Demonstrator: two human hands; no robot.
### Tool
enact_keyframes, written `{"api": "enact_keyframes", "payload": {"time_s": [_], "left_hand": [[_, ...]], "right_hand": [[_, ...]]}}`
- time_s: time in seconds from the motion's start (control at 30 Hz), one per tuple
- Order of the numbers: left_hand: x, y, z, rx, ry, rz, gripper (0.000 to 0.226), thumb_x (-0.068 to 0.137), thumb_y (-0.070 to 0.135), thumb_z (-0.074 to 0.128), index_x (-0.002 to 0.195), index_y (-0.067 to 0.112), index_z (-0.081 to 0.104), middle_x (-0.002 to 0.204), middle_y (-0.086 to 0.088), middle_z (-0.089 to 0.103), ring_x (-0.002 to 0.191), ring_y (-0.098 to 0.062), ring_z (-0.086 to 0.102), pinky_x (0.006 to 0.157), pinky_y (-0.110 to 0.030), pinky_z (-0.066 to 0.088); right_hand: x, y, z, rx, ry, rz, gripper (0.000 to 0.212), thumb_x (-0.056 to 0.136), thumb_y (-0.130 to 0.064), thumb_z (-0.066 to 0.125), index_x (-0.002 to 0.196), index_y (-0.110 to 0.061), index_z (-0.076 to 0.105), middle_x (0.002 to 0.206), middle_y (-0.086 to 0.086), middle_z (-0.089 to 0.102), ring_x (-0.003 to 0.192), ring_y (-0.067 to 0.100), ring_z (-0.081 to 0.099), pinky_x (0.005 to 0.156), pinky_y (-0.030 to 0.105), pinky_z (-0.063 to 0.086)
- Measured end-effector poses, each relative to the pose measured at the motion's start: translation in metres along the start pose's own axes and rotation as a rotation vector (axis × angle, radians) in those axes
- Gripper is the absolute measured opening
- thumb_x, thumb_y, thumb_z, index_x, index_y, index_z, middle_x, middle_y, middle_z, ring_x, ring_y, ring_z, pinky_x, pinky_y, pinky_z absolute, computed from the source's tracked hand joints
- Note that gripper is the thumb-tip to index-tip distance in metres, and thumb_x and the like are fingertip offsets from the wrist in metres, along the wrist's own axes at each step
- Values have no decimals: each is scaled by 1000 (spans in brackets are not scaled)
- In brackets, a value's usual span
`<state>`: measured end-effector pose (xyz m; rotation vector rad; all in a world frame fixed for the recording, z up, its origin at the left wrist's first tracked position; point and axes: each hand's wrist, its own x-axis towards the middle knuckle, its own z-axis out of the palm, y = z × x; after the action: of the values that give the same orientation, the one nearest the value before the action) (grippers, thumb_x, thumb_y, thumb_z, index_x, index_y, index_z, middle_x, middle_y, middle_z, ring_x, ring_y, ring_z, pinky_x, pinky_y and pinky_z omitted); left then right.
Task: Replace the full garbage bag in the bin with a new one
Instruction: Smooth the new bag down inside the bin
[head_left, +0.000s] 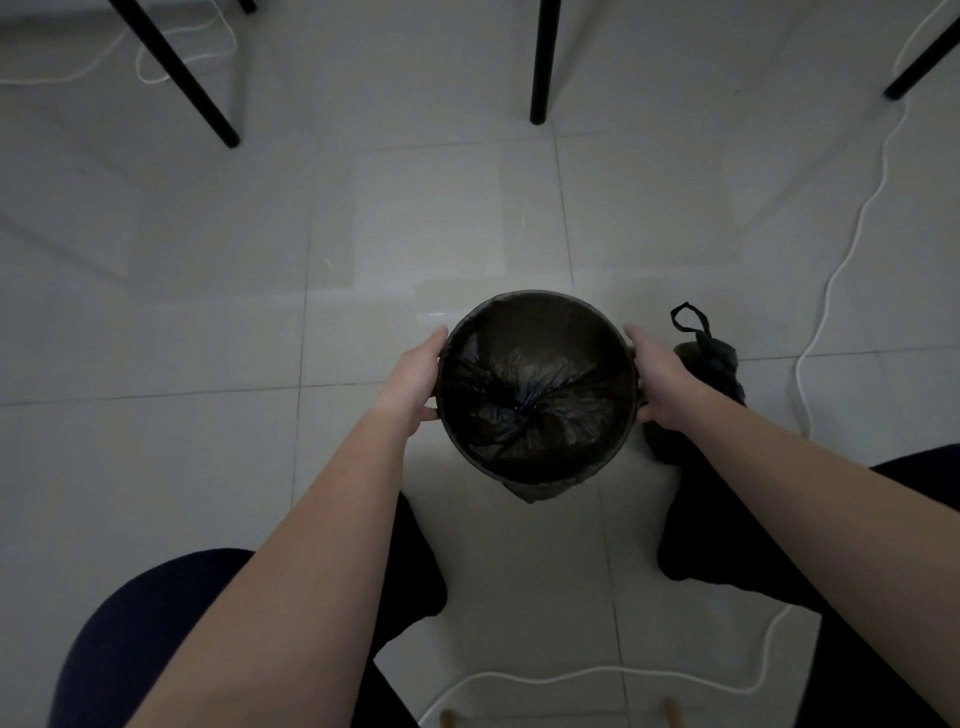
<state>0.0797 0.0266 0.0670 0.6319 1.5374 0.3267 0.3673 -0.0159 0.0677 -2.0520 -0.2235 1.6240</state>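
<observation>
The left hand (415, 379) cups the bin (535, 297), thumb and fingers curved round its wall, likely steadying it or seating the liner's hem. Between both grips the new bag (535, 410) lines the inside. The right hand (657, 382) clasps the opposite wall likewise. Just outside that grip lies the tied full bag (719, 364), partly hidden by the arm, and the fingertips are lost in the gloom.

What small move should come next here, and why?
The left hand and right hand hold the bin at opposite sides, a black liner sits inside, and the tied full bag lies on the floor beside it. So probably: press the liner's edge down around the rim.
</observation>
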Motion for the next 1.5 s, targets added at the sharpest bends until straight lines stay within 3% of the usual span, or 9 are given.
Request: {"api": "enact_keyframes", "payload": {"time_s": [0.2, 0.37, 0.47, 0.53, 0.67, 0.8, 1.03, 1.3, 1.5], "left_hand": [[-1, 0, -2, 5, -18, -7, 42, 100, 66, 48, 108, 35, 74, 110, 7, 74, 114, -24, 66, 101, -51, 53], [-6, 1, 1, 36, -29, -10, 47, 92, 71, 51, 107, 34, 77, 102, 7, 78, 110, -23, 67, 98, -52, 54], [-8, 0, 0, 31, -33, -20, 50, 81, 73, 57, 102, 33, 79, 87, 10, 80, 107, -23, 68, 95, -50, 56], [-9, 0, 4, 39, 22, 11, 48, 87, 66, 61, 110, 28, 77, 102, 3, 80, 109, -25, 68, 95, -45, 56], [-7, 1, 13, 525, 456, 519, 36, 100, 31, 58, 129, 14, 70, 129, -7, 70, 122, -27, 63, 108, -37, 47], [-5, -1, 42, 1071, 304, 820, 37, 99, 29, 53, 131, 20, 69, 134, -4, 67, 128, -29, 56, 110, -43, 45], [17, -49, 75, 1932, 75, 540, 75, 106, 63, 27, 168, 20, 23, 176, -13, 11, 162, -39, 0, 129, -57, -1], [44, -47, 67, 2084, 24, 226, 94, 97, 82, 21, 170, 24, 1, 177, -10, -4, 163, -33, -12, 128, -52, -13], [35, -44, 76, 2129, 4, 193, 93, 99, 80, 18, 169, 23, -2, 177, -10, -6, 162, -32, -13, 128, -53, -14]], "right_hand": [[-3, 1, 3, 115, -39, -50, 45, 103, -55, 42, 79, -22, 58, 43, -7, 59, 31, 9, 56, 33, 16, 40], [-2, 1, 2, 119, -111, -48, 48, 102, -60, 42, 111, -21, 70, 103, 3, 75, 90, 23, 71, 55, 23, 53], [-3, 1, 2, 116, -141, -42, 47, 102, -61, 42, 113, -23, 69, 102, 1, 75, 92, 22, 70, 62, 26, 53], [-3, -1, 2, 63, -89, -57, 46, 102, -59, 42, 115, -21, 66, 103, 2, 72, 94, 23, 68, 69, 30, 53], [8, 2, -2, -598, 335, -677, 31, 98, -38, 48, 111, -15, 65, 108, 4, 62, 100, 24, 55, 84, 34, 39], [5, 10, 19, -1090, 189, -1069, 26, 93, -28, 56, 117, -20, 65, 116, 3, 62, 106, 24, 58, 90, 40, 51], [29, 62, 37, -1881, 47, -803, 73, 100, -58, 33, 162, -21, 26, 167, 9, 29, 156, 33, 18, 124, 60, 3], [58, 64, 49, -2239, 39, -449, 82, 100, -69, 13, 165, -19, 3, 173, 10, 7, 158, 35, -2, 117, 60, -23], [51, 61, 53, -2300, 48, -533, 84, 101, -66, 18, 164, -13, 5, 172, 12, 12, 158, 34, 2, 117, 61, -22]]}}
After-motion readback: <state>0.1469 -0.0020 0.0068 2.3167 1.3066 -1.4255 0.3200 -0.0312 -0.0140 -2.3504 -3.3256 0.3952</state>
